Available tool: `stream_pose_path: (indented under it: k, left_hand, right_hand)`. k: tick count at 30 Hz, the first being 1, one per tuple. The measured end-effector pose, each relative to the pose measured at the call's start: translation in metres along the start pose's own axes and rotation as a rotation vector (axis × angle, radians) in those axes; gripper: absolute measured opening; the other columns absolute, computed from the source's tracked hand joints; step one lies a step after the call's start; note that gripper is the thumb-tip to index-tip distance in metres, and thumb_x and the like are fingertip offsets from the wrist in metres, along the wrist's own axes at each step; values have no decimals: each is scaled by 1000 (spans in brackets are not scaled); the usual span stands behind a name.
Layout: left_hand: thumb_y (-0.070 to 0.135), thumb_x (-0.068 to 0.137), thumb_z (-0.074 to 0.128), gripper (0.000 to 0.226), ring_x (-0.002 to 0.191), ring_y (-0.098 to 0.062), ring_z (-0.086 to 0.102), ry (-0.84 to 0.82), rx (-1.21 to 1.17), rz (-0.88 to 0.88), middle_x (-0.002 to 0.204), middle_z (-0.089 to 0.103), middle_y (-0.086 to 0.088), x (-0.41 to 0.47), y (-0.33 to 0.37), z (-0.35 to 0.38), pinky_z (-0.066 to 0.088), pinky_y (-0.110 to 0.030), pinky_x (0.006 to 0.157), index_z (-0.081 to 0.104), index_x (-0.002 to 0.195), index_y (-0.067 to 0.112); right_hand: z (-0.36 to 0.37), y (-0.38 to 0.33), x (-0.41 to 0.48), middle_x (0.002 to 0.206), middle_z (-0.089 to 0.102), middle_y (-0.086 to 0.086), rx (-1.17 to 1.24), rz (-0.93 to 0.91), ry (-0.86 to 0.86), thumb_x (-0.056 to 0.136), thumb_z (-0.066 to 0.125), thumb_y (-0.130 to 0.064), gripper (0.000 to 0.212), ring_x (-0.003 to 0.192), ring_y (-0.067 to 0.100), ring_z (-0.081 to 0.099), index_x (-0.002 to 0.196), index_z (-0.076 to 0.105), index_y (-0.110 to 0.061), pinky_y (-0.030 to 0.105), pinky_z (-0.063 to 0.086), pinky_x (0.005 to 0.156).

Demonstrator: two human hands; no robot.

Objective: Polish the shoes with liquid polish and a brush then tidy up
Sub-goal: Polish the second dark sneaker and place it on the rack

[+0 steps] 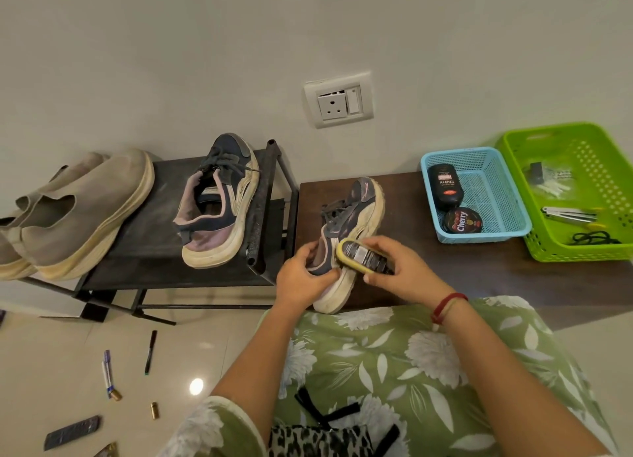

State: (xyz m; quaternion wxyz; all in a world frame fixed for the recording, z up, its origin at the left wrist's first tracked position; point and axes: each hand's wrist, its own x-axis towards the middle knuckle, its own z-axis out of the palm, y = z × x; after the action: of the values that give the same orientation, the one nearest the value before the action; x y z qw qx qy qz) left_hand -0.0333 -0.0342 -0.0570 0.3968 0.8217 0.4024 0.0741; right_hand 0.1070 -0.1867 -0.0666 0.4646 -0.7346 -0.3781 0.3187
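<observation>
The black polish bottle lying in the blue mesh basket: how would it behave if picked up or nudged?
The black polish bottle looks like smooth glossy plastic: probably rigid, somewhat slippery. Lying on its rounded side, it may roll, though the blue mesh basket wall and round black tin beside it should stop it.

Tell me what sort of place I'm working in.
Probably a home, maybe an entryway: a metal shoe rack holding worn shoes, a wall socket on the plain wall, and a glossy tiled floor.
</observation>
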Motion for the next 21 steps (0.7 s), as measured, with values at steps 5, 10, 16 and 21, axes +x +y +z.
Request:
stream_pose_path:
  k: [5,10,16,21]
  left_hand:
    - [43,66,76,64,102,-8,60,-10,6,5,107,65,11,1,1,0,44,-22,86,58,125,24]
    - [56,60,69,75,104,-12,61,-10,28,-4,113,66,7,-2,2,1,49,-30,89,55,127,27]
    - [54,60,65,73,105,-12,61,-16,40,-10,112,66,8,-3,6,0,49,-34,92,55,127,28]
    - [55,56,65,76,104,-12,61,-12,32,-26,109,66,10,-2,6,-1,49,-30,90,56,126,27]
  right_hand:
    - [2,1,10,126,53,6,-257,81,271,80,71,-15,58,115,24,52,133,48,-21,29,39,95]
    - [-12,1,13,126,56,0,1,-13,-114,72,79,-4,62,117,16,54,125,54,-24,36,42,106]
    - [-15,3,20,124,53,9,-219,44,274,77,75,-10,64,117,24,51,135,50,-22,31,36,103]
    - [-8,11,19,128,53,7,-83,13,-162,73,79,-8,67,120,22,52,131,51,-28,36,38,108]
